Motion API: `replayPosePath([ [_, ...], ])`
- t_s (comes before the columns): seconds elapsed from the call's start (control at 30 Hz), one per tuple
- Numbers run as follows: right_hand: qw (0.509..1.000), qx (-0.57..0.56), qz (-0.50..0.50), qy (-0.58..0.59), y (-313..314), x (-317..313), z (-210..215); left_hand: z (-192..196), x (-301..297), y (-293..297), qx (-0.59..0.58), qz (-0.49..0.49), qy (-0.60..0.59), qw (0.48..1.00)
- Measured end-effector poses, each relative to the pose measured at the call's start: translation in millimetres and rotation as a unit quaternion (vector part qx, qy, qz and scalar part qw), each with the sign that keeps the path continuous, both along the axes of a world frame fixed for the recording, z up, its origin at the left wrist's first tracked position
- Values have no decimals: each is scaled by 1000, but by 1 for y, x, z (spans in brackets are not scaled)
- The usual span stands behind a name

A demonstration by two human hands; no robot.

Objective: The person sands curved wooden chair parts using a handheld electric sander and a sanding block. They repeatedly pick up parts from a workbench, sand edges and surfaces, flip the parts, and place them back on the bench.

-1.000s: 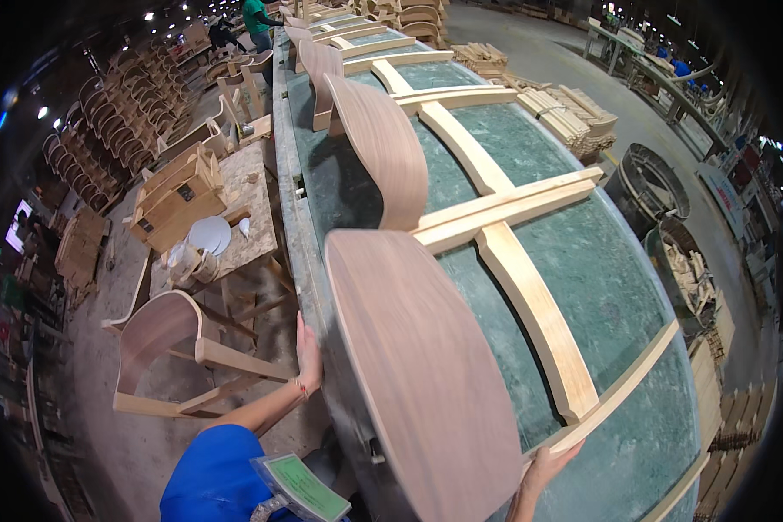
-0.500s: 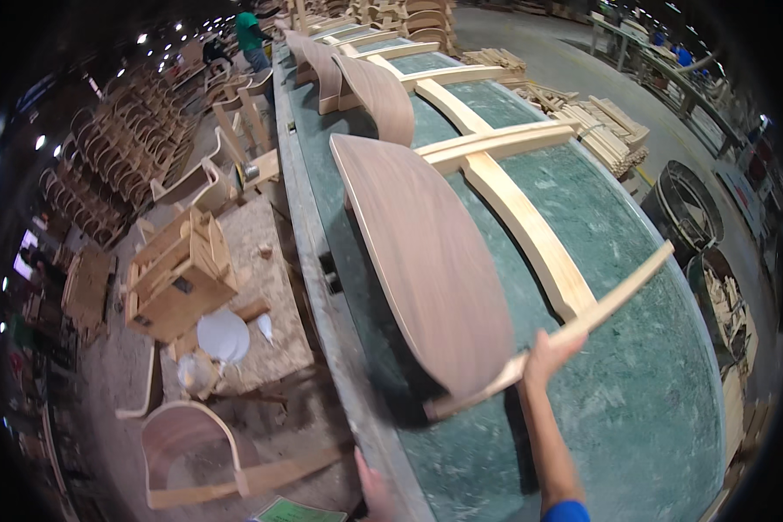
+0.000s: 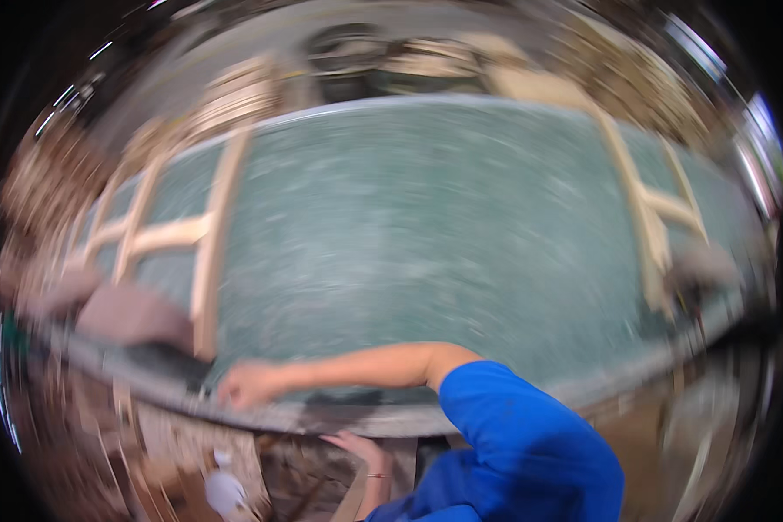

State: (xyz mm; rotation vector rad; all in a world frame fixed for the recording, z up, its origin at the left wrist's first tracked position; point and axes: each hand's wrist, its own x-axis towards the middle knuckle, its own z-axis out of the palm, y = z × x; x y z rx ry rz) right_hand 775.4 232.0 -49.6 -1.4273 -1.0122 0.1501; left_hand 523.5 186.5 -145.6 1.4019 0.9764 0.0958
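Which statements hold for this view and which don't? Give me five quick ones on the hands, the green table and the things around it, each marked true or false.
1. The right hand is by the near edge of the green table. True.
2. The left hand is farther toward the picture's left than the right hand. False: the right hand is farther left.
3. A blue sleeve covers the right upper arm. True.
4. The light wooden pieces lie only at the picture's right. False: they lie at left and right.
5. A white round disc shows at lower left. True.
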Motion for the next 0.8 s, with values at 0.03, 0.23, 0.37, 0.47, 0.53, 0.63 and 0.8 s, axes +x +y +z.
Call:
replayPosePath([
  [0.03,998,-22,41,37,-34,-34,-6,7,-3,5,-44,1,41,998],
  [0.23,937,-72,69,335,-319,-239,-43,45,-61,-55,-310,-389,209,842],
  [0.37,792,-137,-98,587,-493,-384,-30,181,-59,-174,-292,-690,286,597],
  [0.47,718,-84,-331,607,-603,-472,-15,144,-58,-229,-323,-719,268,553],
  [0.53,684,-45,-453,570,-669,-511,-11,126,-37,-293,-152,-860,72,482],
  [0.63,627,50,-611,480,-769,-580,12,118,-29,-406,-30,-893,-82,441],
  [0.8,544,267,-740,293,-932,-598,102,146,-32,-599,125,-855,-323,386],
])
